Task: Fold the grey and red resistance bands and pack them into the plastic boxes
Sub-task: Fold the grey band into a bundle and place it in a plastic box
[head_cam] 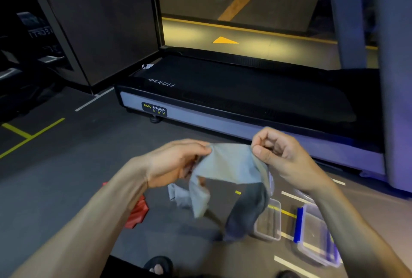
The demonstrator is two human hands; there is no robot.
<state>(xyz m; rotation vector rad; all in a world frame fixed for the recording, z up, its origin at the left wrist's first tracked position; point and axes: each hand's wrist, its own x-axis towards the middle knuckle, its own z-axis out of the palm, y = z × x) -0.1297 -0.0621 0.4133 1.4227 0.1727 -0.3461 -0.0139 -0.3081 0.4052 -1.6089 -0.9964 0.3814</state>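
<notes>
I hold the grey resistance band in the air in front of me. My left hand pinches its upper left edge and my right hand pinches its upper right edge, so the band is stretched flat between them. Both loose ends hang down, one light, one in dark shadow. The red resistance band lies crumpled on the floor at the lower left, partly hidden behind my left forearm. Two clear plastic boxes sit on the floor at the lower right: a small one and a larger one with blue clips.
A black treadmill with a grey side rail runs across the floor just beyond my hands. A grey pillar stands at the right. Yellow and white lines mark the dark floor. My sandalled foot shows at the bottom edge.
</notes>
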